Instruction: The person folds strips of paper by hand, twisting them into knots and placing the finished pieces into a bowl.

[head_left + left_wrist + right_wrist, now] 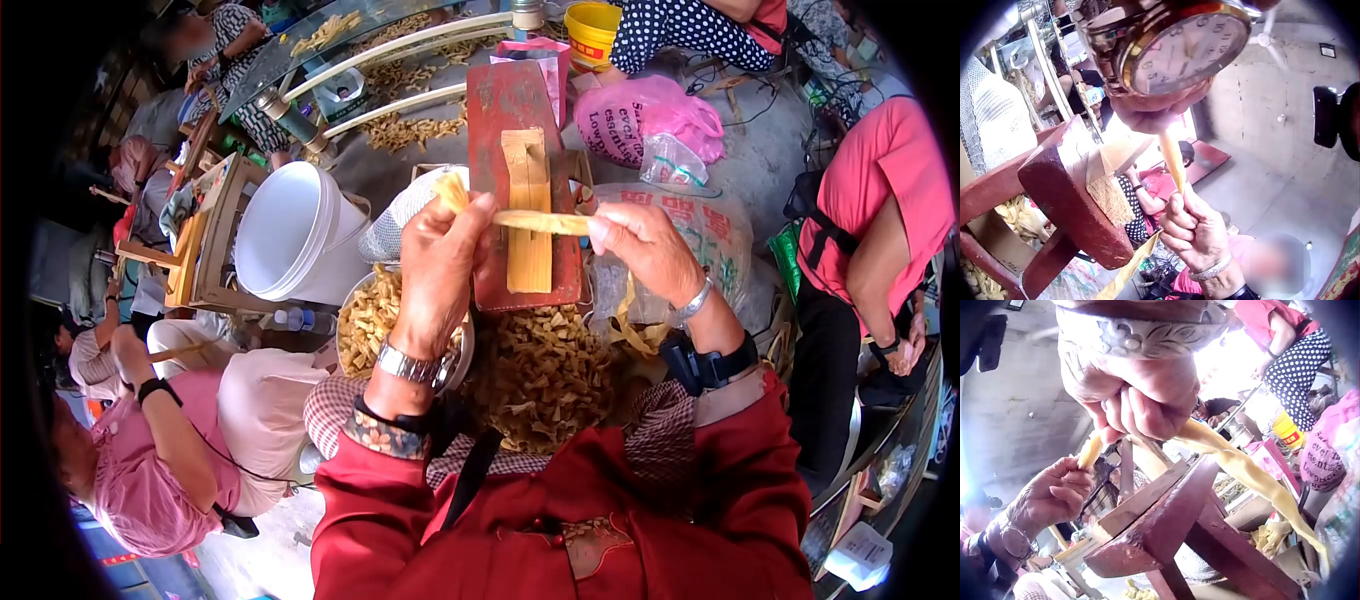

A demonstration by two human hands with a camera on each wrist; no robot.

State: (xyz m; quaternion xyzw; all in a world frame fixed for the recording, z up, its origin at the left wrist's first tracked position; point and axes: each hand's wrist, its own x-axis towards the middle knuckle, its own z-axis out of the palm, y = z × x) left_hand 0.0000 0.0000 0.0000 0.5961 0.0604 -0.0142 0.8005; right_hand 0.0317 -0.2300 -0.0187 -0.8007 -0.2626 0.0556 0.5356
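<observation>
Out in front of the body, a long pale-yellow strip (545, 222) stretches between two bare hands. The left hand (440, 250) pinches its left part, and a frayed yellow end shows above those fingers. At the other side, the right hand (648, 245) grips the strip between thumb and curled fingers. From the right fist a soft, flat tail (1266, 481) hangs down in the right wrist view. Under the stretched part lies a notched wooden block (530, 265) on a red wooden bench (495, 110); the strip crosses over the block in the head view.
Short yellow pieces (545, 390) are heaped below the bench, with more pieces (372, 320) in a bowl at left. A white bucket (285, 230) stands left, a printed plastic sack (715, 235) right. A person in pink (150, 460) sits close at left.
</observation>
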